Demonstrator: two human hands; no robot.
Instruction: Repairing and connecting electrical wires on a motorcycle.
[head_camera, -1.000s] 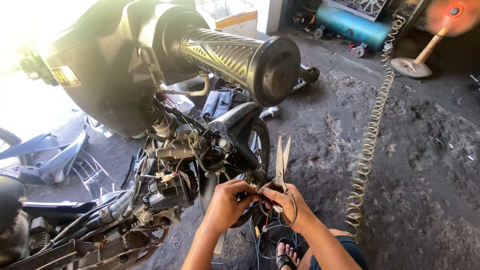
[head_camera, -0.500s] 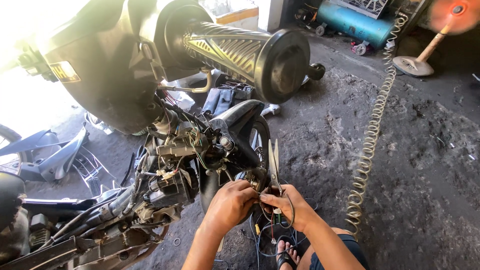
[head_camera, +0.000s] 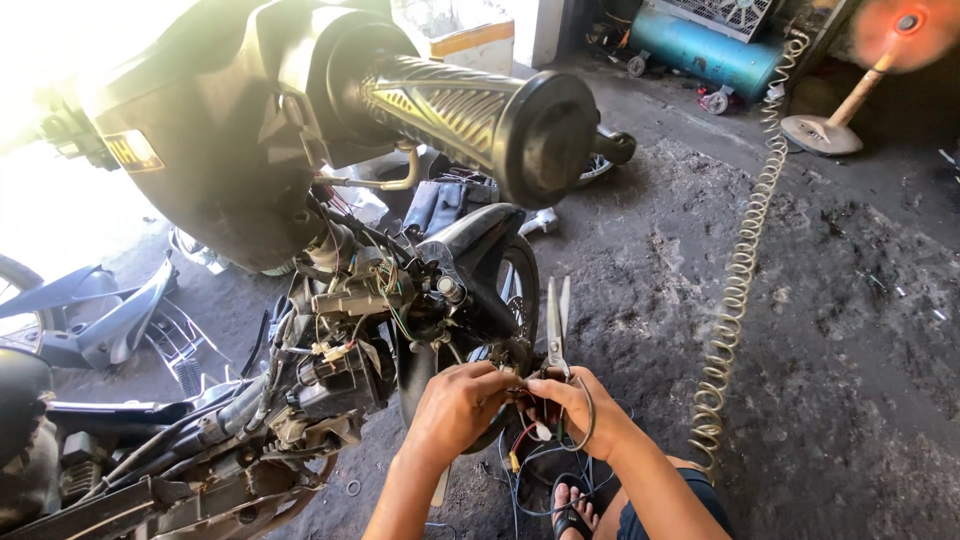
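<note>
Thin coloured wires (head_camera: 528, 440) (red, blue, green, w/ small white connector ends) hang low at frame centre, just below the stripped scooter's front end and above the person's sandalled foot (head_camera: 572, 505); both hands meet on them. Left hand (head_camera: 455, 405) is curled narrow, fingertips pinching a wire end right where it touches the right hand. Right hand (head_camera: 580, 405) is closed on a pair of steel scissors (head_camera: 556, 330), fingers thru the loops, blades pointing straight up and a little apart, while thumb + forefinger also pinch the wires. Looks like a wiring step: prepping or joining wire ends, prob. trimming/stripping, tho exact wire can't be made out at this size. Next move calls for steady grip w/ left hand, wire held taut, and the blades tipped down to the wire w/o nicking neighbours. Just beyond the hands: exposed tangle of harness and connectors (head_camera: 345, 320) on the frame, black front fender and wheel (head_camera: 490, 260) behind. Above, big black ribbed handlebar grip (head_camera: 470, 110) close to the camera. To the right, a pale coiled air hose (head_camera: 740, 270) runs over the dirty concrete floor (head_camera: 850, 350) toward a blue cylindrical tank (head_camera: 700, 50); an orange fan on a stand (head_camera: 900, 30) at top right. Loose dark body panels (head_camera: 110, 320) lie at left.
</note>
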